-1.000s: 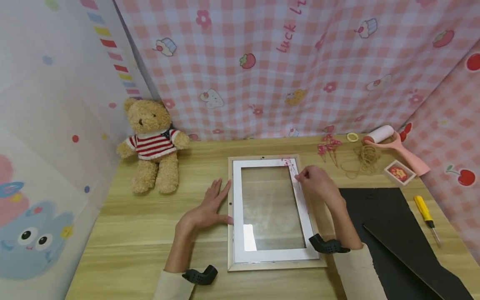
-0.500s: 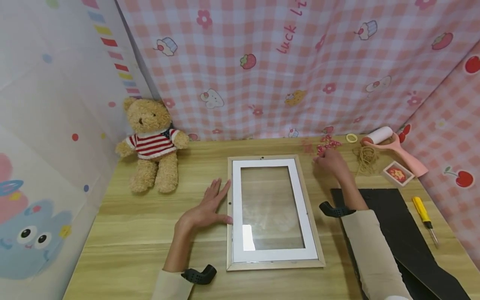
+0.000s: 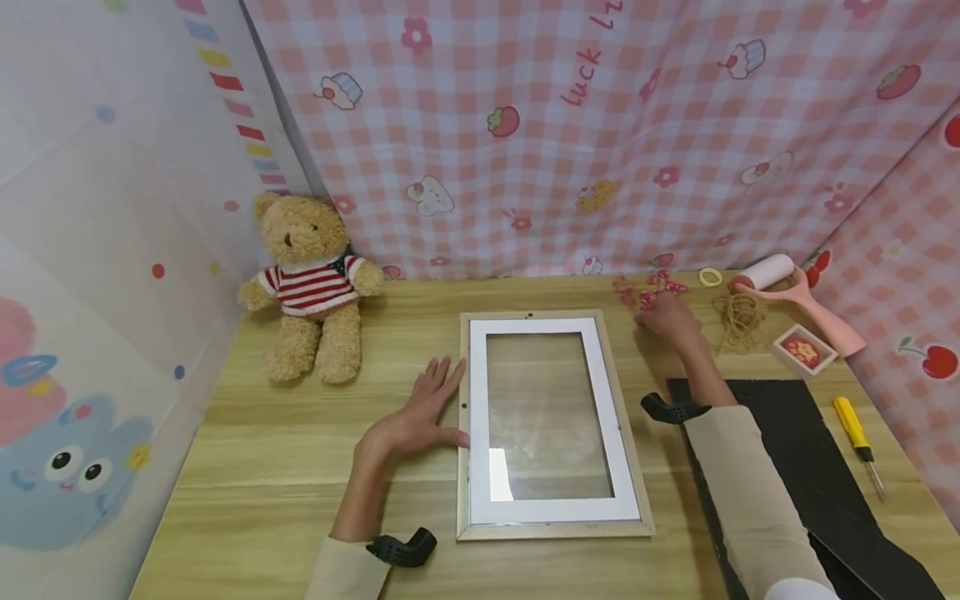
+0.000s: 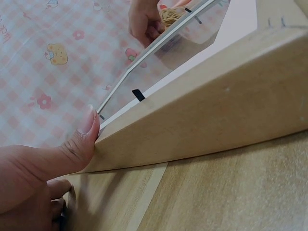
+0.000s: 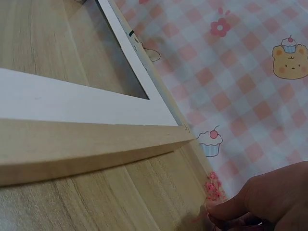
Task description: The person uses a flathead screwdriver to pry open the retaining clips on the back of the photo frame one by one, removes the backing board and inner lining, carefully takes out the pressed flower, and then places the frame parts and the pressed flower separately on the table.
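A light wooden picture frame [image 3: 647,527] with a white mat [image 3: 540,511] and a clear pane [image 3: 543,417] lies flat on the table. My left hand [image 3: 415,422] rests at its left side with fingers spread. In the left wrist view, the left thumb [image 4: 87,126] touches the frame's edge. Beyond the frame's upper right corner, my right hand [image 3: 670,319] pinches a sprig of small pink flowers [image 3: 623,290] by its stem. More pink flower sprigs [image 3: 667,283] lie just behind that hand, partly covered by it. The right wrist view shows the pinched blossoms [image 5: 214,186] near the fingertips.
A teddy bear [image 3: 311,283] sits at the back left. Twine [image 3: 738,317], a yellow ring [image 3: 709,277], a pink-handled roller [image 3: 768,273] and a small box [image 3: 804,350] stand back right. Below them lie a black board [image 3: 795,450] and a yellow screwdriver [image 3: 851,423].
My right hand has moved the sprig from above the frame's upper right corner to the right and back, beside the other sprigs. The left hand keeps its place.
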The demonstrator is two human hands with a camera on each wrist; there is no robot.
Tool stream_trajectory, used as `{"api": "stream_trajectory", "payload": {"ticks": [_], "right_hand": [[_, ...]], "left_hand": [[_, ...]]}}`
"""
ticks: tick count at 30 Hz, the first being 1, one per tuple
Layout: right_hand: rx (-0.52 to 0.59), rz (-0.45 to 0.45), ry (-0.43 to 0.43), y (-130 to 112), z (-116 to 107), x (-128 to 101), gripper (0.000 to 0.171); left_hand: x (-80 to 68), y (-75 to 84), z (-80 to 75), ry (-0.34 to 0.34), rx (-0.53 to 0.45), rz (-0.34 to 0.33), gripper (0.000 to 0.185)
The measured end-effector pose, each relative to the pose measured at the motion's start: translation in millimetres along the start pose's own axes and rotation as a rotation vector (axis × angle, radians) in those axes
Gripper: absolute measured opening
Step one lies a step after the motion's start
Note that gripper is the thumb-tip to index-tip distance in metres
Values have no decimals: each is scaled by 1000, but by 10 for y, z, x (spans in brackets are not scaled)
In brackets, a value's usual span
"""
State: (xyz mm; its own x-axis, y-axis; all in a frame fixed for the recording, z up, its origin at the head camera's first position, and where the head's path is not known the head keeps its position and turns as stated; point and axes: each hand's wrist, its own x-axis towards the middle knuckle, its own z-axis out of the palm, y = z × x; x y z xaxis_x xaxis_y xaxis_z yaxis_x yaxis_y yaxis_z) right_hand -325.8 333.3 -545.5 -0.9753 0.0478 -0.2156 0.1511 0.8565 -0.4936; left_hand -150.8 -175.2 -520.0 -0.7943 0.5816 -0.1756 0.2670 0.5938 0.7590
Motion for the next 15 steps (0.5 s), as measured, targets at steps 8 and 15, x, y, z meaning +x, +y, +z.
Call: {"api": "stream_trajectory", "payload": {"ticks": [8, 15], "right_hand": [[117, -209, 13, -341, -180, -592, 47], [158, -253, -229, -1031, -152, -1722, 30]], "left_hand": [[33, -60, 18, 2, -39, -12, 130], [30, 48, 113, 46, -102, -5, 120]]}}
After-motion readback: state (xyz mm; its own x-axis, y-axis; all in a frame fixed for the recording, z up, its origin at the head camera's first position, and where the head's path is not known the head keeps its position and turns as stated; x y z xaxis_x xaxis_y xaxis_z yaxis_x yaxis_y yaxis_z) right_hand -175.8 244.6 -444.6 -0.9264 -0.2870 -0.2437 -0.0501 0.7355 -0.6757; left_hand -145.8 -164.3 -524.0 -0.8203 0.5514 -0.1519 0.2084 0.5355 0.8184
